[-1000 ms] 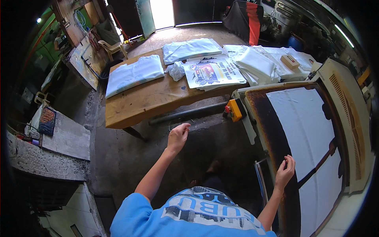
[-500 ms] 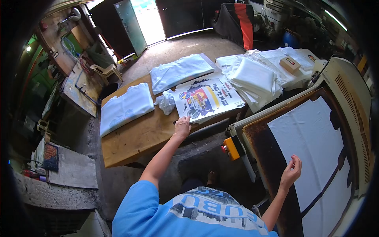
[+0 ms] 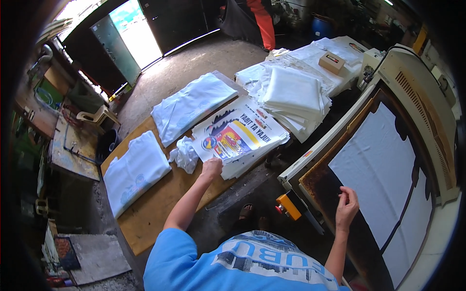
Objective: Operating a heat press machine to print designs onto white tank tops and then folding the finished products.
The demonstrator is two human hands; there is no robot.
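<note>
My left hand (image 3: 211, 168) has its fingers closed on the near left corner of the top printed sheet (image 3: 245, 133), which lies on a paper stack on the brown table (image 3: 143, 233). A crumpled white bundle (image 3: 184, 154) is beside the stack, and two folded white shirts (image 3: 136, 177) (image 3: 194, 102) lie left of and behind it. My right hand (image 3: 347, 208) hovers, empty with loosely bent fingers, near the dark border of a heat press (image 3: 388, 136) that has white cloth on it. A yellow box with a red button (image 3: 289, 206) is fixed at the press's front side.
Piled white sheets (image 3: 293, 89) and a small cardboard box (image 3: 331, 62) occupy the table's far right. A plastic chair (image 3: 97, 119) and black bucket (image 3: 107, 145) stand left. Behind are an open doorway (image 3: 133, 36), a blue drum (image 3: 321, 26) and a covered object with a red stripe (image 3: 259, 19).
My left hand has moved forward to the printed stack and closed on the top sheet. The view has turned rightward toward the press. My right hand stays near the press.
</note>
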